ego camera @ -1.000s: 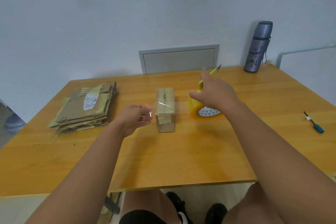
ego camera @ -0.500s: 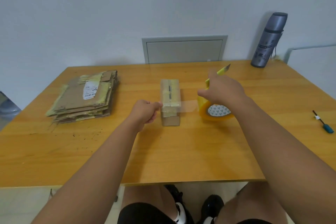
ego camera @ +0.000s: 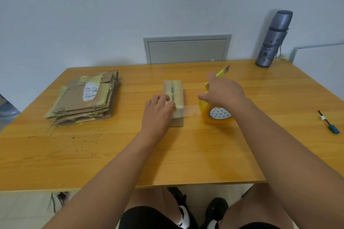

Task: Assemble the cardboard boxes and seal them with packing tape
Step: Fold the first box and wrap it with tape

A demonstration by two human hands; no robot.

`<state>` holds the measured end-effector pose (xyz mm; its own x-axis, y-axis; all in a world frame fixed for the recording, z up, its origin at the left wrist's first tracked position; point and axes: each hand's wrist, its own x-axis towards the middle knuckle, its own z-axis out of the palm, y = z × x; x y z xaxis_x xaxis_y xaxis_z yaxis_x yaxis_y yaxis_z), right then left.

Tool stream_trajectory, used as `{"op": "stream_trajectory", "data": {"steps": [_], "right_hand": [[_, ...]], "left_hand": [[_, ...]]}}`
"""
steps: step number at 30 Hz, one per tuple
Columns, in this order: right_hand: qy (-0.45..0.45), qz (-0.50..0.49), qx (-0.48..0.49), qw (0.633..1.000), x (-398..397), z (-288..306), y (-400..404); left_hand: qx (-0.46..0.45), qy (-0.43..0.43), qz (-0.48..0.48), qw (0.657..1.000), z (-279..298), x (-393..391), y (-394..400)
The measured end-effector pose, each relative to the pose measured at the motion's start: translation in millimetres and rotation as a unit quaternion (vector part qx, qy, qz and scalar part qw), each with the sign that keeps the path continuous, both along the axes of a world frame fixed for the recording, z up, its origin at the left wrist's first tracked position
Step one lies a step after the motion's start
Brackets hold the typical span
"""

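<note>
A plain pale wall (ego camera: 93, 15) fills the upper half of the view, evenly lit, with no strong shadows on it. Set into it, just behind the far edge of the bench (ego camera: 130, 154), is a grey framed panel (ego camera: 187, 49), shut flat. The bench top is orange-yellow wood with a visible grain and small dark specks scattered on its left part. At far right a white board or panel (ego camera: 320, 57) stands beside the bench; what it is cannot be told. Below the near edge shows a light tiled floor (ego camera: 22, 208).
</note>
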<state>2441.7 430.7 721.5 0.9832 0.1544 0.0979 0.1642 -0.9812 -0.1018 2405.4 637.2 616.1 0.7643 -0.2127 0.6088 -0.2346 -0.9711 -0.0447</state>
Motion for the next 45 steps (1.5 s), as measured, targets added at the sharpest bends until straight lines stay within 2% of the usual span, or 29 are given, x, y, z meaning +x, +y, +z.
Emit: {"op": "stream_trajectory", "data": {"steps": [4, 7, 9, 13, 16, 19, 25, 30, 32, 37, 39, 45], "right_hand": [[-0.003, -0.001, -0.002, 1.000, 0.2, -1.4, 0.4], [0.000, 0.000, -0.005, 1.000, 0.4, -0.6, 1.9], [0.002, 0.001, -0.011, 1.000, 0.3, 0.3, 3.9], [0.001, 0.010, -0.004, 1.000, 0.1, -0.2, 3.6], [0.018, 0.018, 0.016, 1.000, -0.9, 3.1, 0.9], [0.051, 0.033, 0.066, 0.996, -0.4, 7.9, 0.7], [0.089, 0.085, 0.224, 0.967, 7.1, 3.3, -14.9], [0.080, 0.086, 0.324, 0.939, 7.5, -15.2, -28.2], [0.093, 0.092, 0.282, 0.950, 7.7, -9.7, -31.4], [0.175, 0.036, 0.045, 0.983, 12.5, 19.3, -54.8], [0.163, 0.020, -0.028, 0.986, 11.2, 18.2, -58.2], [0.073, 0.030, -0.013, 0.997, -0.7, 8.9, -58.4]], "left_hand": [[0.065, -0.012, 0.010, 0.998, -10.7, -12.9, -9.4], [0.068, 0.030, 0.039, 0.996, -10.7, -18.3, -19.5], [0.061, 0.027, 0.051, 0.996, -8.8, -15.3, -21.7], [0.091, -0.029, 0.025, 0.995, -10.1, -3.5, -16.2], [0.100, -0.029, -0.019, 0.994, -9.0, 5.8, -2.7], [0.115, -0.004, -0.036, 0.993, -3.0, 14.6, 9.6], [0.084, 0.071, 0.010, 0.994, 0.2, 16.9, 12.6], [0.057, 0.067, 0.046, 0.995, -7.8, 14.9, 7.2], [0.051, 0.072, 0.048, 0.995, -5.7, 14.3, 6.6], [0.052, 0.092, 0.048, 0.993, -1.7, 13.0, 6.3], [0.050, 0.108, 0.061, 0.991, -3.1, 13.1, 2.4], [0.023, 0.117, 0.069, 0.990, -6.4, 10.5, -2.0]]}}
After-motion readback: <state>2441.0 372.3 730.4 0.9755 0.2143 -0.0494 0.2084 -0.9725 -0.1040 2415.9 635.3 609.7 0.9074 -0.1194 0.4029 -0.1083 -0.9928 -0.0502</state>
